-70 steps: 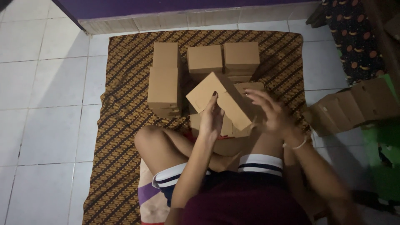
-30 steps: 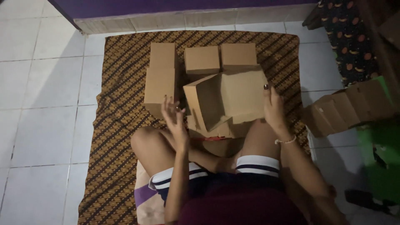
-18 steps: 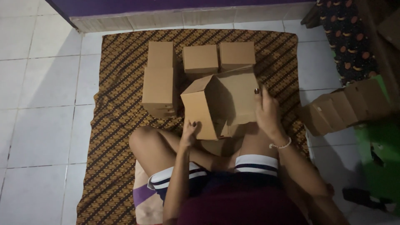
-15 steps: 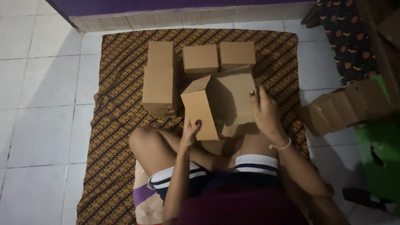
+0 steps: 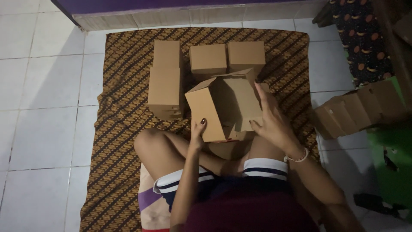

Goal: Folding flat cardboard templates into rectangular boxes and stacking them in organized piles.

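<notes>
I sit cross-legged on a brown patterned mat (image 5: 124, 107). In front of my knees I hold a half-formed brown cardboard box (image 5: 219, 105), its open side facing me. My left hand (image 5: 197, 134) presses against its lower left edge with the fingertips. My right hand (image 5: 272, 120) grips its right panel, fingers spread along the cardboard. Beyond it stand finished boxes: a tall pile (image 5: 165, 81) on the left and two smaller boxes (image 5: 208, 59) (image 5: 246, 54) at the back.
White tiled floor (image 5: 43, 107) surrounds the mat. A row of flat cardboard pieces (image 5: 358, 109) leans at the right beside something green (image 5: 392, 159). A dark patterned cloth (image 5: 365, 38) lies at the upper right. A purple wall base (image 5: 171, 6) runs along the top.
The cardboard has gone from a tilted flat piece to an opened-out box. My left hand dropped from its top to its lower left edge; my right hand stayed on the right panel.
</notes>
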